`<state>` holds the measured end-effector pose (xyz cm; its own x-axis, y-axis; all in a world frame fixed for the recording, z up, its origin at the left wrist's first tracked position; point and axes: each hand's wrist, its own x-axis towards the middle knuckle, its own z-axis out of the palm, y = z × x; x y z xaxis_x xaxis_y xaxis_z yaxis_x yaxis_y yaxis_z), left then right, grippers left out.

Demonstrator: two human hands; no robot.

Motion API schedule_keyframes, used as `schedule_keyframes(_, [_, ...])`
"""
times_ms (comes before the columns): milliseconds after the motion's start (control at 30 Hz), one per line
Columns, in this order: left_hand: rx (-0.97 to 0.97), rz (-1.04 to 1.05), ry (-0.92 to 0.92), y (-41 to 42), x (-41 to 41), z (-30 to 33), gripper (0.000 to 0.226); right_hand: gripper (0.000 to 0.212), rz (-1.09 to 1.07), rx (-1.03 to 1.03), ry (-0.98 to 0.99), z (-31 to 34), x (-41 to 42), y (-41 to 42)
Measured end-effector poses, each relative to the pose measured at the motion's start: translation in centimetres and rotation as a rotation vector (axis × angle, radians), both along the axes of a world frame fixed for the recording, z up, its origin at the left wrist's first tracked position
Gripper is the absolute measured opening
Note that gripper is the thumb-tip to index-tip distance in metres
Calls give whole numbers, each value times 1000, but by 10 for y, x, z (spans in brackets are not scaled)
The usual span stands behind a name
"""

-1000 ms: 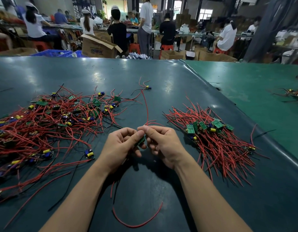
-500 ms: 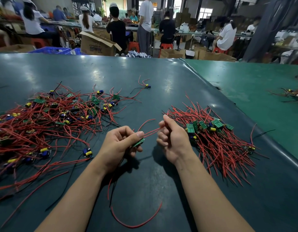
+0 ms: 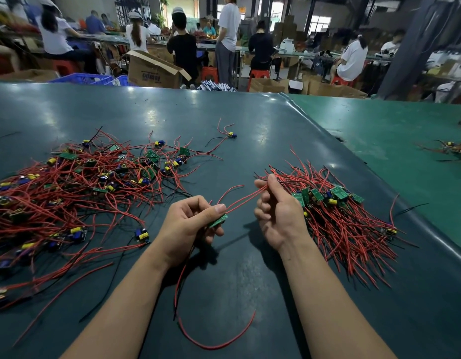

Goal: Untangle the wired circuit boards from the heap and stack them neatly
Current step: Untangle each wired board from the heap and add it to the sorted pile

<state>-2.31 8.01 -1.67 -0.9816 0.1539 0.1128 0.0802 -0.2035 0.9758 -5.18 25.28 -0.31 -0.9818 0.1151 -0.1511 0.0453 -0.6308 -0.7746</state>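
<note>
Tangled heap [image 3: 76, 193] of wired boards is still big on the left of the table [image 3: 224, 115]. Left hand [image 3: 190, 224] pinches one small green circuit board [image 3: 218, 220] by thumb and fingers; a second ago both hands were bunched together on it, now the right hand [image 3: 278, 216] has slid out along its red leads [image 3: 247, 196], fingers curled on them, straightening them toward the neat stack [image 3: 335, 211] on the right, so it's probably about ready to lay down

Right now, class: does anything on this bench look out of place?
Yes. One wired circuit board lies alone beyond the tangled heap, apart from the neat stack. It looks like a stray.
</note>
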Motion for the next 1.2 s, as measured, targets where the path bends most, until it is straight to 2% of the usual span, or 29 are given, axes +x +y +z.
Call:
schedule_keyframes(133, [-8, -8, 1, 0, 0, -2, 29, 42, 89, -159, -53, 2, 1, 4])
schedule_keyframes(267, [14, 10, -5, 1, 0, -1, 29, 46, 127, -176, -54, 3, 1, 4])
schedule_keyframes(433, [77, 102, -37, 4, -2, 1, 28, 32, 26, 127, -42, -5, 0, -2])
schedule_keyframes(633, [-3, 115, -11, 6, -3, -3, 28, 16, 266, 298, 34, -8, 9, -10])
schedule_keyframes(733, [-25, 110, -8, 5, -3, -3, 27, 22, 354, 330, 58, -9, 10, -10])
schedule_keyframes(933, [-52, 93, -9, 8, 0, -1, 26, 20, 420, 312, 87, -10, 10, -7])
schedule_keyframes(1033, [-58, 81, -19, 9, 1, -1, 27, 16, 349, 310, 87, -9, 9, -8])
schedule_keyframes(1200, [-53, 48, -21, 6, 1, 0, 29, 19, 110, 261, 78, -6, 4, -9])
